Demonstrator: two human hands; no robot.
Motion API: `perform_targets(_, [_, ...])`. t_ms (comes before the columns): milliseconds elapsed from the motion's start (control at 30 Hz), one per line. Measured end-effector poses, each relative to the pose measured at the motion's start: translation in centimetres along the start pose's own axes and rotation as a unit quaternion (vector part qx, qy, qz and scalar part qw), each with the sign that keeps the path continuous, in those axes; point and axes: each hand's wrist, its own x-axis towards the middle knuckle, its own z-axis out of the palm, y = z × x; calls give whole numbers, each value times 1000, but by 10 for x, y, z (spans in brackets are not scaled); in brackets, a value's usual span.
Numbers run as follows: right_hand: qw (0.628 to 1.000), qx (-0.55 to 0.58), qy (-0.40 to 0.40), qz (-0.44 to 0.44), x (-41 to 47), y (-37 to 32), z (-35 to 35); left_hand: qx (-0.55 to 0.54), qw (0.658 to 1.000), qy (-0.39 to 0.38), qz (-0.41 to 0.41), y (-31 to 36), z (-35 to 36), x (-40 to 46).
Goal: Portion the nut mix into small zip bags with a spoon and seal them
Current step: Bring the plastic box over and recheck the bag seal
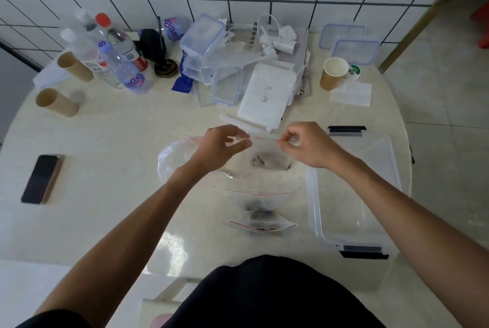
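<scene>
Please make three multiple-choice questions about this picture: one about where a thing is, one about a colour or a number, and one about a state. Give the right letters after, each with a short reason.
1. Where is the phone?
A. inside the clear bin
B. on the table, on the person's left side
C. under the paper cup

2. What colour is the zip strip on the zip bag held up in the hands?
A. red
B. green
C. black

3. What are the two hands doing?
A. both rest flat on the table
B. the left hand and the right hand each pinch one end of the bag's top edge
C. one holds a spoon over the bin

Answers:
1 B, the phone lies flat, far left of both arms.
2 A, a thin red line runs between the fingertips.
3 B, the fingers are curled on the strip at both ends.
</scene>
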Motion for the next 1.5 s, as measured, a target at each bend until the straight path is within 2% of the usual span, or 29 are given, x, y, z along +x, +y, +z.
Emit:
perform_targets(167, [998,-11,-53,-23,-37,-10,7,-85,996,-15,1,-2,3,-50])
perform_targets(400, [989,-78,-88,-84,-39,-25,43,-110,994,-21,-13,-5,17,-74])
perform_targets(533, [992,-56,-61,-96,-35,-38,58,-133,991,2,0,-7,19,-81])
perform_targets(667, [994,-41,-54,-88,-37,-40,59,-196,978,54,-45,-14,19,-91])
perform_targets(900, [997,-12,-38,-64,-41,-42,62,-247,959,89,-105,-20,31,-95])
perform_targets(1200, [999,6,-16,-48,-40,-47,66,-258,955,103,-102,-19,31,-94])
perform_targets(1500, [998,-3,-32,-53,-29,-51,67,-234,964,99,-79,-16,32,-90])
